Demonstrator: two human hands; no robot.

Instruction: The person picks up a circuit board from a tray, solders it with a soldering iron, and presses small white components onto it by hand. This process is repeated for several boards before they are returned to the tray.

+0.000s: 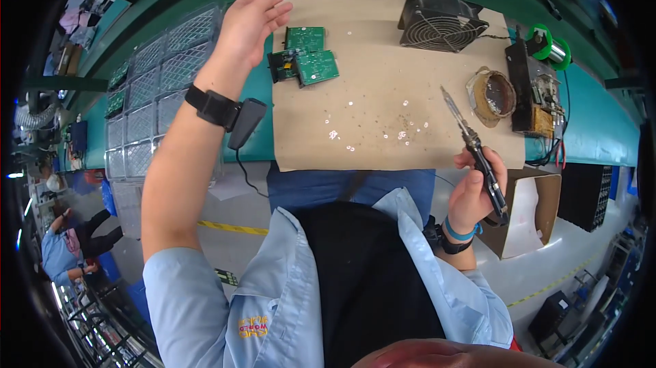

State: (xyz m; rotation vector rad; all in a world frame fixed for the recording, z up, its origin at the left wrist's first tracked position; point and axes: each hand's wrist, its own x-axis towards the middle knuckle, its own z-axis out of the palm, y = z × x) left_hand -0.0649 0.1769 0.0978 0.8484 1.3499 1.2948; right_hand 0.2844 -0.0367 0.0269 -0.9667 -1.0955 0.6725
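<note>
My right hand [484,180] grips a soldering iron [471,139] near the front right of the brown paper sheet [383,108]. Its tip points up and away, raised beside a round crusted tin [501,93]. At the far left, my left hand [254,23] is open, fingers stretched out with nothing visible in them. Close to it lie a green circuit board [305,38] and, slightly nearer me, a second green board [318,67] with a black part [279,66] at its left side. White bits and dark specks are scattered over the paper.
A black fan [441,24] with a wire guard stands at the back right. Right of the tin are a dark open-topped unit [523,88] and a green solder spool [559,53]. Clear gridded trays [147,101] sit at left; a cardboard box [552,207] stands below the table's right side.
</note>
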